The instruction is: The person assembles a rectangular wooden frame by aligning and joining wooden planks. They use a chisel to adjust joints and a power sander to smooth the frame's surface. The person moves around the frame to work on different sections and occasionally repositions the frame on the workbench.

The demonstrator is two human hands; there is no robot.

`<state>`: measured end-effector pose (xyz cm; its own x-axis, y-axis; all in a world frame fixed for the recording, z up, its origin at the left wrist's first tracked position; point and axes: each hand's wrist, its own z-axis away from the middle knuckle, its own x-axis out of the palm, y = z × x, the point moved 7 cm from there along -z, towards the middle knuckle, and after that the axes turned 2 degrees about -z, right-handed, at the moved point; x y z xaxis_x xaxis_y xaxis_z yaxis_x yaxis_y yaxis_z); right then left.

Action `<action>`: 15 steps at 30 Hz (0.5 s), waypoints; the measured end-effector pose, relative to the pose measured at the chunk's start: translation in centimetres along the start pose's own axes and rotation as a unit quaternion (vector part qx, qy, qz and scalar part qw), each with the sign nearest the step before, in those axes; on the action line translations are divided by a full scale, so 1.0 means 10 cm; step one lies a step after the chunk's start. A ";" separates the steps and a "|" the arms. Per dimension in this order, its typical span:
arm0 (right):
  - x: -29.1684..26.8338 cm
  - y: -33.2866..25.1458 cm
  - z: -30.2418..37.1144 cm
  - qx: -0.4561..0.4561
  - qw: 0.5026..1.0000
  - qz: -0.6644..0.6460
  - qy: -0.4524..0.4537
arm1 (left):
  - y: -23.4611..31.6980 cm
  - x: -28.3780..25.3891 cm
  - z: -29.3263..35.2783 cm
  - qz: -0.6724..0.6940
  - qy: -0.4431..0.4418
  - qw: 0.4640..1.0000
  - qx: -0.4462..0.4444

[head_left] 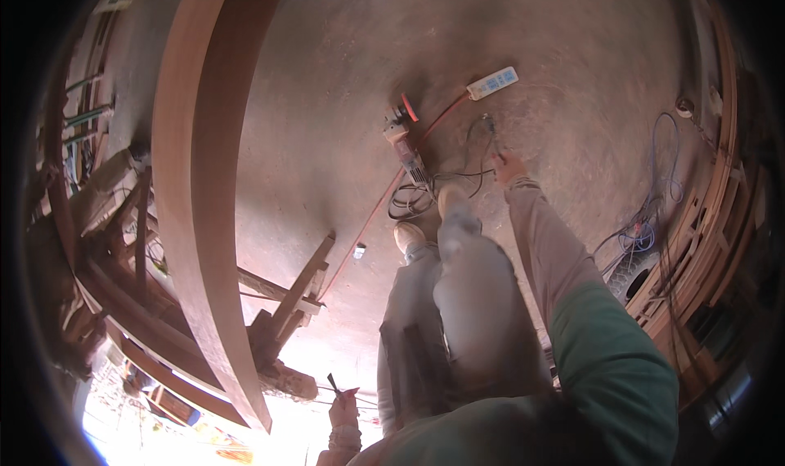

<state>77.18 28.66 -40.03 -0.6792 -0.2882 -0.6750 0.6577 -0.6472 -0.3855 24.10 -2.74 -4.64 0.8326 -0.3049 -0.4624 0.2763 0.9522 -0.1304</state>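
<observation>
Stretched forward over the floor, my right hand [509,168] has its fingers closed on a dark power cord [472,143]; what looks like its plug end [488,121] lies just beyond the fingers. An angle grinder [405,147] with a red disc rests on the floor left of that hand, its cord looped beside my feet. Beyond it is a white power strip [493,82] on a red cable [444,120]. Low in the view, my left hand [344,409] is closed around a small, dark, flat-tipped object [332,381] whose kind I cannot make out.
A long curved wooden beam [196,163] rises on the left, near a wooden stand [286,302]. Timber pieces [695,245] are stacked along the right, with a tyre [634,278] and blue cable [677,155] beside them. A small white object [359,251] lies on the floor.
</observation>
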 end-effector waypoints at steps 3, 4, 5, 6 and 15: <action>0.68 -0.30 0.08 -0.074 0.997 0.019 0.024 | -0.56 0.13 -0.05 0.093 -0.001 0.989 -0.114; 0.88 -0.32 0.01 -0.076 0.996 -0.004 0.044 | -0.62 0.18 -0.13 0.106 0.010 0.993 -0.045; 1.14 -0.40 -0.02 -0.086 0.995 -0.026 0.051 | -0.78 0.33 -0.15 0.134 0.019 0.989 -0.052; 1.40 -0.41 -0.03 -0.087 0.993 -0.050 0.062 | -0.92 0.43 -0.25 0.113 0.022 0.991 -0.066; 2.56 -0.50 -0.24 0.048 0.979 0.195 -0.033 | -1.35 1.29 -0.97 -0.045 0.118 0.991 -0.041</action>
<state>57.29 26.27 -56.87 -0.4046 -0.5692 -0.7158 0.8397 -0.5413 -0.0442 26.44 -19.31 -17.34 0.6687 -0.3846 -0.6363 0.2961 0.9228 -0.2465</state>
